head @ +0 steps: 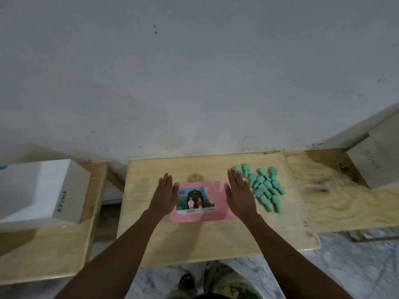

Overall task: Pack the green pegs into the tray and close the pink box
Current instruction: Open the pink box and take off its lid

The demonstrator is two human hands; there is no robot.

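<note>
A flat pink box with a picture label (199, 201) lies closed on the pale wooden table (216, 238). The left hand (165, 195) and right hand (239, 194) flank it, both open and empty. Loose green plastic pegs (264, 186) are heaped just right of the right hand.

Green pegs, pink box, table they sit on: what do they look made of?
Green pegs: likely moulded plastic, matte, uniform mint colour with identical stepped shapes. Pink box: probably plastic or coated card, smooth flat pink lid with rounded corners and a printed picture label; the blur leaves it open. Table: pale wood, visible grain, unpainted, looks like plywood.
</note>
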